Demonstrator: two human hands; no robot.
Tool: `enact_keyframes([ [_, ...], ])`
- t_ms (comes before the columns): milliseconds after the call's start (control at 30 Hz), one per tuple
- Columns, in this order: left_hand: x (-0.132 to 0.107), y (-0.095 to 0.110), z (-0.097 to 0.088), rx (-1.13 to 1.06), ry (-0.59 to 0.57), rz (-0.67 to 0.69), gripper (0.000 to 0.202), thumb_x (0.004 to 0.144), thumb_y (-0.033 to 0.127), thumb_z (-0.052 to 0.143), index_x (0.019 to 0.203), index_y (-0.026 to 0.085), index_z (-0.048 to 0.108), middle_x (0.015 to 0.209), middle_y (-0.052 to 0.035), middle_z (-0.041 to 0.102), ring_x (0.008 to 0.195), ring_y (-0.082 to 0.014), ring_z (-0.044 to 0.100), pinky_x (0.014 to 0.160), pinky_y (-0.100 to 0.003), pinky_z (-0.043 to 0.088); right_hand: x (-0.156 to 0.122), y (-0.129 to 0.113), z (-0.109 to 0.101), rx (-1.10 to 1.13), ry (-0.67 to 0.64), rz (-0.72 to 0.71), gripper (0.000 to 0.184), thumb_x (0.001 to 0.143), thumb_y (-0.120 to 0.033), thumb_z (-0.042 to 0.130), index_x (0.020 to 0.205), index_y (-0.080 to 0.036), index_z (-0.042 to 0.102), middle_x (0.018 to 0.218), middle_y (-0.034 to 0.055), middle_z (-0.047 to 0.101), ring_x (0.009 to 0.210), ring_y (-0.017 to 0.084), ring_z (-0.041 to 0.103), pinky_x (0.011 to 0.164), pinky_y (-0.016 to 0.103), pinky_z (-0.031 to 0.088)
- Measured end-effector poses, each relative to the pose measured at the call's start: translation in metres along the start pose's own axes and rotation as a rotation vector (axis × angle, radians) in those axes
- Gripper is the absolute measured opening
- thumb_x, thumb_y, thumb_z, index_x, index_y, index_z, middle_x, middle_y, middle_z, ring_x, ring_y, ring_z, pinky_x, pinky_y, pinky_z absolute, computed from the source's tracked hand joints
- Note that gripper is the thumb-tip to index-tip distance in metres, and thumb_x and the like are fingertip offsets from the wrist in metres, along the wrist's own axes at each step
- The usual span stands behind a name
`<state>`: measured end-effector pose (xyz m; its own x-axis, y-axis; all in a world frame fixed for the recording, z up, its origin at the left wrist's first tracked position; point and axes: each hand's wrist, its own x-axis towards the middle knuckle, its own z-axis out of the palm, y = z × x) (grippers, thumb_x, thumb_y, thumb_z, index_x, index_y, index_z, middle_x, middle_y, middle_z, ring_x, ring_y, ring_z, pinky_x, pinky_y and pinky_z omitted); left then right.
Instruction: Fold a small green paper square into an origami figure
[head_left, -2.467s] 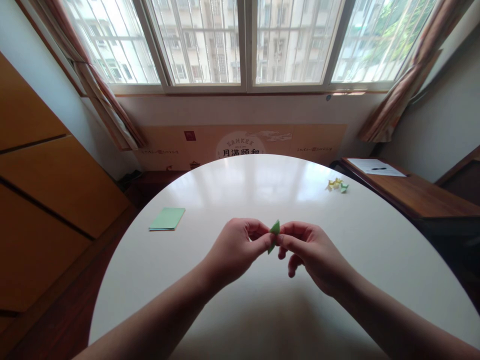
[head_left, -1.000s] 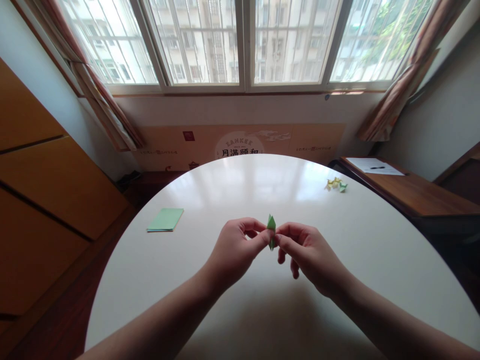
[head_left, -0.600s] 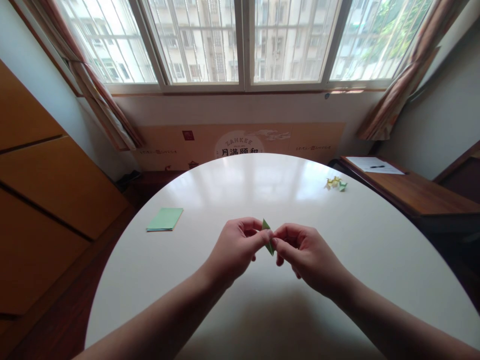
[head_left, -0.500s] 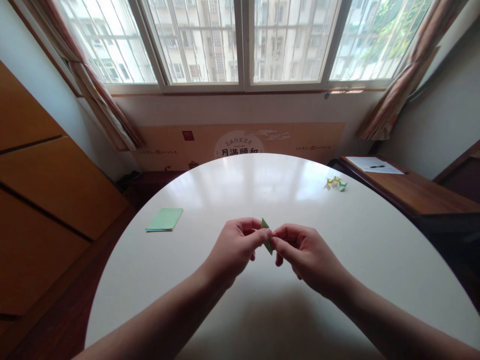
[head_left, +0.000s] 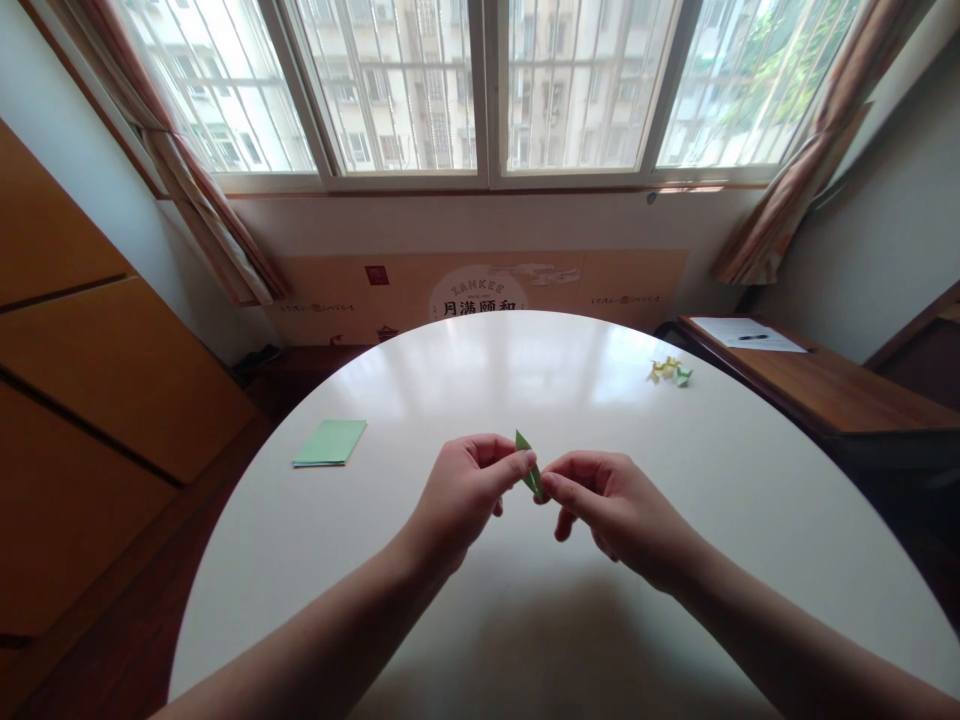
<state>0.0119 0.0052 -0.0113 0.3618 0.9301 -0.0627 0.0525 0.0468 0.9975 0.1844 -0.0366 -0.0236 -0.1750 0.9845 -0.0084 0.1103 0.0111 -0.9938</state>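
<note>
A small piece of folded green paper point(head_left: 523, 446), narrow and pointed at its upper end, is held up over the white table. My left hand point(head_left: 471, 490) pinches its middle between thumb and fingers. At its lower right edge, my right hand point(head_left: 611, 505) closes thumb and forefinger on the paper, the other fingers curled loosely below. The fingertips cover part of the folds.
The round white table point(head_left: 360, 600) spans the view. A stack of green paper squares point(head_left: 330, 443) lies at left. Several small yellow and green folded paper figures point(head_left: 670, 371) sit at the far right. Beyond, a wooden desk point(head_left: 847, 382) holds a white sheet point(head_left: 742, 335) with a pen.
The folded paper has shifted slightly left and tilted in my left hand. My right fingers have slid down toward its lower end.
</note>
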Motion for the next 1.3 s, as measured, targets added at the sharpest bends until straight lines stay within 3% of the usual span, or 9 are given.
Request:
enact_keyframes([
  [133,0.001,-0.001,0.000,0.051,-0.009,0.028,0.019,0.076,0.032,0.072,0.073,0.013,0.072,0.065,-0.0026,0.065,0.056,-0.0114,0.050,0.047,-0.021,0.037,0.002,0.002,-0.002,0.006,0.041,0.014,0.039,0.084,-0.053,0.068,0.094,-0.016,0.073,0.079,0.0084,0.071,0.062,0.019,0.068,0.031,0.017,0.036],
  [267,0.003,-0.003,0.000,0.082,-0.054,0.044,0.021,0.078,0.034,0.072,0.076,0.013,0.074,0.068,-0.0036,0.066,0.059,-0.0127,0.051,0.046,-0.021,0.039,0.003,0.005,-0.003,0.006,0.079,0.001,0.037,0.081,-0.052,0.071,0.088,-0.016,0.075,0.069,0.0066,0.069,0.061,0.020,0.067,0.032,0.018,0.040],
  [533,0.000,0.002,0.002,0.032,-0.018,0.050,0.030,0.082,0.040,0.071,0.093,0.012,0.073,0.071,-0.0039,0.065,0.061,-0.0132,0.053,0.043,-0.019,0.043,0.001,0.003,-0.003,0.083,0.144,-0.026,0.035,0.083,-0.051,0.070,0.088,-0.016,0.074,0.076,0.0072,0.071,0.064,0.019,0.067,0.034,0.018,0.041],
  [1000,0.003,0.003,-0.005,0.170,-0.074,0.025,0.022,0.078,0.032,0.074,0.078,0.011,0.071,0.065,-0.0028,0.063,0.057,-0.0120,0.053,0.041,-0.018,0.042,0.003,0.008,-0.002,0.120,0.050,-0.039,0.026,0.084,-0.041,0.071,0.088,-0.015,0.073,0.074,0.0058,0.067,0.066,0.018,0.062,0.038,0.019,0.046],
  [1300,0.002,0.009,-0.003,0.024,-0.119,-0.011,0.020,0.080,0.030,0.072,0.081,0.011,0.075,0.070,-0.0043,0.065,0.061,-0.0122,0.053,0.039,-0.016,0.042,0.002,0.003,0.000,0.247,0.120,0.020,0.022,0.080,-0.038,0.072,0.080,-0.016,0.070,0.072,0.0037,0.064,0.065,0.016,0.060,0.038,0.017,0.043],
])
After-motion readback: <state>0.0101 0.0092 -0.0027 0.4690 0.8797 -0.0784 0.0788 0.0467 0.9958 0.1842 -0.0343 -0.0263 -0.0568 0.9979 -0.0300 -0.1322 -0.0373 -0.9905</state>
